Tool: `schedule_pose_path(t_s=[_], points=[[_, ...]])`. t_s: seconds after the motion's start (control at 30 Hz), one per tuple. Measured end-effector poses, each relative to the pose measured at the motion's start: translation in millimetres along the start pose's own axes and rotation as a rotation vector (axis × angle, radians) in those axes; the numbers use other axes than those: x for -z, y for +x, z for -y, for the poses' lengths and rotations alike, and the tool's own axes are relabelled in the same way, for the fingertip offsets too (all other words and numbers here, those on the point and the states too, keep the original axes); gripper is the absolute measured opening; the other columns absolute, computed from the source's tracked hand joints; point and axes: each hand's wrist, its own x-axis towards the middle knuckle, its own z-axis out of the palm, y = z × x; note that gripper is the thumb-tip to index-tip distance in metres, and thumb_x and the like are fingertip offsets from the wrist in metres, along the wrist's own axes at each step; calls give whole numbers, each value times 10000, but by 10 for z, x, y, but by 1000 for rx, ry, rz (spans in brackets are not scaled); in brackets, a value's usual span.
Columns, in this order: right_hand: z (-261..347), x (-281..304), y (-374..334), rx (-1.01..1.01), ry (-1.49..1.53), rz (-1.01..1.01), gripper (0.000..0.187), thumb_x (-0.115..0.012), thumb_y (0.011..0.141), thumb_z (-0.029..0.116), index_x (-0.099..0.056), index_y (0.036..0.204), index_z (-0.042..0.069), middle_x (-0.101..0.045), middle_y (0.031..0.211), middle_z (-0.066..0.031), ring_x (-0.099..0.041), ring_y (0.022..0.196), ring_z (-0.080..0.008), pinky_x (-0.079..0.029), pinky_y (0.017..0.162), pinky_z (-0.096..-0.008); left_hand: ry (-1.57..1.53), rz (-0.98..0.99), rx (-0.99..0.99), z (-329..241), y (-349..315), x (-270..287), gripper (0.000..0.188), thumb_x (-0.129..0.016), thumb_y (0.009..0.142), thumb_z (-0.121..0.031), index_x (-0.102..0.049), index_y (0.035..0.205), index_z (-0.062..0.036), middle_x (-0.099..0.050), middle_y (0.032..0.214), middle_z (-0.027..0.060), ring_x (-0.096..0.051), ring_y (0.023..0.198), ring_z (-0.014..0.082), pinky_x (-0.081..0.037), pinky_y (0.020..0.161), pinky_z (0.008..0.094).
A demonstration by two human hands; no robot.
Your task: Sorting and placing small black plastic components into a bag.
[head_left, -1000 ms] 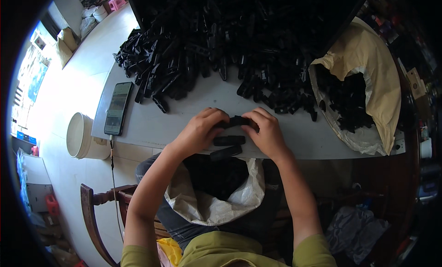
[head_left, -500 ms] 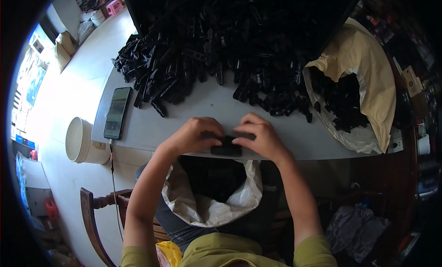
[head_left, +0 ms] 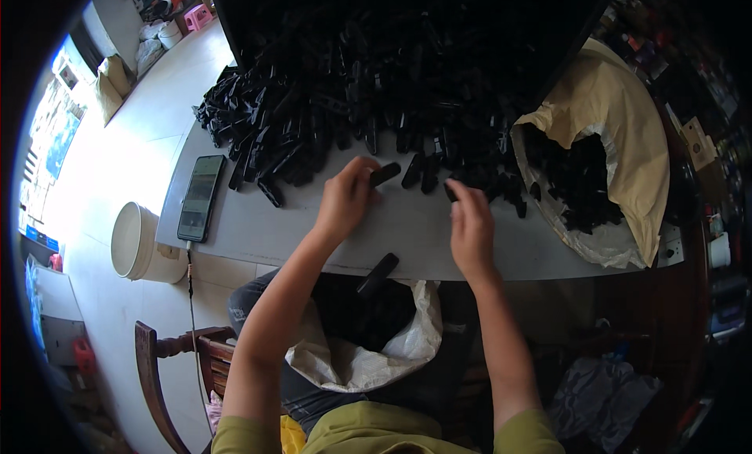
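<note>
My left hand is closed on a long black plastic part, held over the table near the front of a pile. That pile of black plastic parts spreads across the back of the table. To the right, my right hand pinches a small dark piece that its fingers mostly cover. Between my forearms, another long black part is tilted at the table's front edge, over the mouth of a white woven sack on my lap. Dark contents fill the sack's opening.
A tan paper sack with black parts inside lies open on the table's right. At the left edge of the grey table is a phone with a cable hanging down. A white bucket and a wooden chair stand left.
Both hands have moved apart and away from me toward the pile, each now with a separate black part. The dark part they handled together is now loose at the table edge, above the sack.
</note>
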Motion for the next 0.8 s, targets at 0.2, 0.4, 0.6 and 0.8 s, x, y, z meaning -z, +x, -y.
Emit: schedule_pose_path(t_s=[0.2,0.4,0.6,0.8], points=[[197,-53,-60,-659,1003,231,317,-589,948,130,-601,1253,45,-570,772,17,-480,653,-37,-394,584,-180,-36,236,-11,7,-411,236,244,-671,858,-56,-649,1097,-10,-646,969,65,-647,849,145,-523,764,272],[223,-70,-33,-314,630,165,208,-669,892,131,-665,1014,-37,-615,810,-48,-534,645,-84,-422,569,-241,658,216,-160,-386,-485,198,260,-686,823,-140,-658,1073,-73,-625,960,140,-614,833,318,-501,741,381],[270,49,-8,-263,522,221,195,-729,785,37,-657,959,-13,-612,827,-60,-574,665,-130,-451,584,-264,556,339,-374,-307,-478,163,248,-679,811,-115,-570,1028,-62,-610,957,128,-607,881,328,-504,723,415],[206,93,6,-76,436,406,238,-772,721,40,-687,940,-1,-646,886,-78,-633,715,-181,-502,628,-293,263,379,-228,-229,-467,255,269,-711,742,10,-604,988,-21,-619,950,118,-634,846,305,-511,768,362]])
